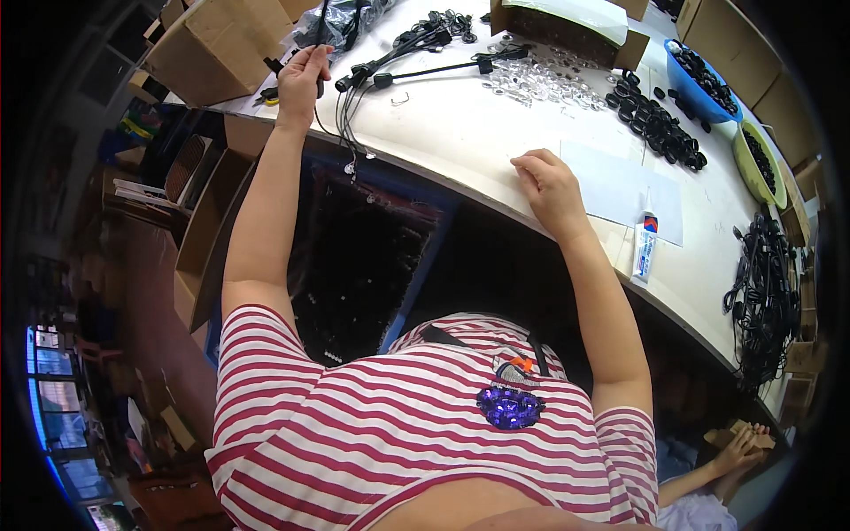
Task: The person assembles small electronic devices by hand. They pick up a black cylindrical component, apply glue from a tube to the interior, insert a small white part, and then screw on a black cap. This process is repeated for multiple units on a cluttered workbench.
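A carton (212, 51) stands beside the left hand (304, 87), whose fingers close around a black rod (322, 26), hiding its middle; its upper end runs out of view. Cables (345, 83) trail over the table (443, 133) edge. The right hand (556, 196) curls; whether it pinches anything, I cannot tell. Rightward, a tube (645, 248) partly covers a sheet (611, 181).

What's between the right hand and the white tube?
In the head view: mostly the pale sheet, between the right hand and the nozzle end of the white tube.
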Demonstrator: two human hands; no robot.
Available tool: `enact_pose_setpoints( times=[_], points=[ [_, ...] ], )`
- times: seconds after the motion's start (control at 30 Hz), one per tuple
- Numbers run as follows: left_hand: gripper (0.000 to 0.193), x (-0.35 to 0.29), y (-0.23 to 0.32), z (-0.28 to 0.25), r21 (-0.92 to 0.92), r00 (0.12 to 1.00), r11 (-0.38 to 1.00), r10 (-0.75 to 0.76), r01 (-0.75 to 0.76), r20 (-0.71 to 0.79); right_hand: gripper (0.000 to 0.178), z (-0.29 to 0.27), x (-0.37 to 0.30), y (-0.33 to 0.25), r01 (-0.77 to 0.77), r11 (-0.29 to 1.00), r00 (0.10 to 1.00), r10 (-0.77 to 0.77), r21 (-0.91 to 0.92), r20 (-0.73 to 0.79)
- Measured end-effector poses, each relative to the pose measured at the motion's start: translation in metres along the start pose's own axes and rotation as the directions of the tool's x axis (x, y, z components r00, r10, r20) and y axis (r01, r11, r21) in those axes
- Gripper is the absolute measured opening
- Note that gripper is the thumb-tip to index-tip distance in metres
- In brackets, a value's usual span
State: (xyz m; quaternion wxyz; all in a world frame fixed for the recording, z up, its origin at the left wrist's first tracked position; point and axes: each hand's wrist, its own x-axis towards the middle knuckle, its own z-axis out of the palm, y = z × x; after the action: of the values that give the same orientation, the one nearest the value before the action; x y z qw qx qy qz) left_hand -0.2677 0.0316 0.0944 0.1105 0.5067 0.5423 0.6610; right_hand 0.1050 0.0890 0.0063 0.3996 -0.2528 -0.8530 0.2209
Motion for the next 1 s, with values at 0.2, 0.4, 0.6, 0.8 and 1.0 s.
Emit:
enact_pose_setpoints(
  times=[0.2, 0.4, 0.6, 0.8, 1.0],
  points=[
    [0.026, -0.013, 0.009, -0.007, -0.158, 0.998, 0.986, 0.046, -0.051, -0.040, 0.010, 0.000, 0.000, -0.003, -0.033, 0.999, 0.999, 0.033, 0.018, -0.010],
    [0.022, -0.046, 0.055, -0.025, -0.188, 0.978, 0.977, 0.132, -0.101, 0.163, 0.036, -0.017, 0.001, -0.006, 0.093, 0.995, 0.954, -0.102, -0.044, -0.283],
    [0.020, -0.083, 0.124, -0.007, -0.001, 0.786, 0.967, 0.206, -0.253, 0.583, 0.021, -0.111, 0.008, -0.043, 0.225, 0.963, 0.944, -0.179, 0.147, -0.276],
    [0.015, -0.113, 0.134, 0.014, 0.095, 0.500, 0.905, 0.139, -0.415, 0.855, 0.027, -0.075, -0.014, -0.132, 0.135, 0.991, 0.921, -0.120, -0.014, 0.371],
    [0.028, -0.126, 0.113, 0.030, 0.179, 0.643, 0.799, 0.304, -0.573, 0.703, 0.017, -0.032, -0.065, -0.115, -0.269, 0.955, 0.945, 0.236, 0.128, 0.228]
  ],
)
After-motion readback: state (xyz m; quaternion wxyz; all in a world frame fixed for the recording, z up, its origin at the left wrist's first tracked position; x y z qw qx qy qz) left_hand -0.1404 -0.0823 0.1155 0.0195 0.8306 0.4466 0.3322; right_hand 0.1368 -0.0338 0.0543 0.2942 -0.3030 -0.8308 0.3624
